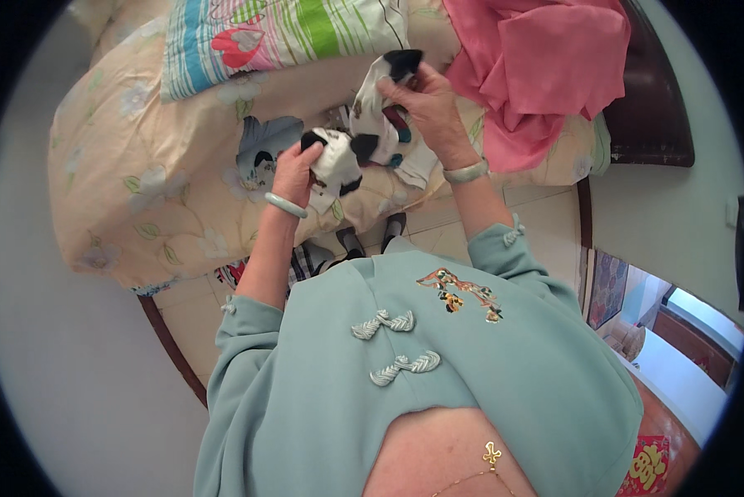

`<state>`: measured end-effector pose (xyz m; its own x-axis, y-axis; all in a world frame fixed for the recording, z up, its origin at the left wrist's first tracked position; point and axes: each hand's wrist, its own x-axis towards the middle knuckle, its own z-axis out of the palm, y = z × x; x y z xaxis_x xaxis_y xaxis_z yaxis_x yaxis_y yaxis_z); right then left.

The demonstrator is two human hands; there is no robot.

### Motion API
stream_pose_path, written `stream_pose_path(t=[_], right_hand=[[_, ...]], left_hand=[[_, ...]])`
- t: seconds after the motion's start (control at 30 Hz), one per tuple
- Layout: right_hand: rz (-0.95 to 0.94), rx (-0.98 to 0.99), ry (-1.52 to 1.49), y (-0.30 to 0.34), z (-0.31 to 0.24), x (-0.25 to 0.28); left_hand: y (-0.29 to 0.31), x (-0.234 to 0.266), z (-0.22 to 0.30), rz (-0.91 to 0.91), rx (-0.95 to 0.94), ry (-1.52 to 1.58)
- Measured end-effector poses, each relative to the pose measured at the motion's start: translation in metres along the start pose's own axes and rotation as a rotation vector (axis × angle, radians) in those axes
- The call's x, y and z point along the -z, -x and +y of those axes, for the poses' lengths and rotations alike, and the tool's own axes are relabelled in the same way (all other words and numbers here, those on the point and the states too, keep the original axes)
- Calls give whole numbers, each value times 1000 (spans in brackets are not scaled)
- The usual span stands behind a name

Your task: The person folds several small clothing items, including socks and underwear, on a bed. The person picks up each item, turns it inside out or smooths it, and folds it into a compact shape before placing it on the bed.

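A white sock with black patches (335, 161) is pinched by one end in my left hand (292, 176), over the front part of the bed. My right hand (440, 116) grips a second white sock (369, 101) near its black end, holding it higher and further right. The lower parts of the two socks come together between my hands; whether they touch I cannot tell. Beneath them lie more small pieces, among them a whitish cloth piece (419, 168) and some dark red and teal bits, partly hidden. A grey-blue piece with a cartoon face (266, 149) lies beside my left hand.
The bed has a cream floral sheet (132, 178). A striped pillow with a heart (318, 33) is at the back, and a crumpled pink cloth (546, 74) is at the right by a dark headboard (649, 91). My feet stand on the tiled floor (521, 224) by the bed's edge.
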<state>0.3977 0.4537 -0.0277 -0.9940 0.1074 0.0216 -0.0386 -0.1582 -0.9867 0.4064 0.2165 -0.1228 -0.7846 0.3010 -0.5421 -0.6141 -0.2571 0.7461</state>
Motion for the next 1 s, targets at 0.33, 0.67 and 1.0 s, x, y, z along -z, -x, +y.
stream_pose_path(t=[0.33, 0.67, 1.0], right_hand=[[-244, -110, -106, 78, 17, -1], [-258, -397, -406, 91, 3, 26], [-148, -353, 49, 64, 18, 20]], left_hand=[[8, -26, 10, -252, 61, 536], [28, -54, 21, -204, -181, 151], [39, -65, 18, -217, -266, 17]])
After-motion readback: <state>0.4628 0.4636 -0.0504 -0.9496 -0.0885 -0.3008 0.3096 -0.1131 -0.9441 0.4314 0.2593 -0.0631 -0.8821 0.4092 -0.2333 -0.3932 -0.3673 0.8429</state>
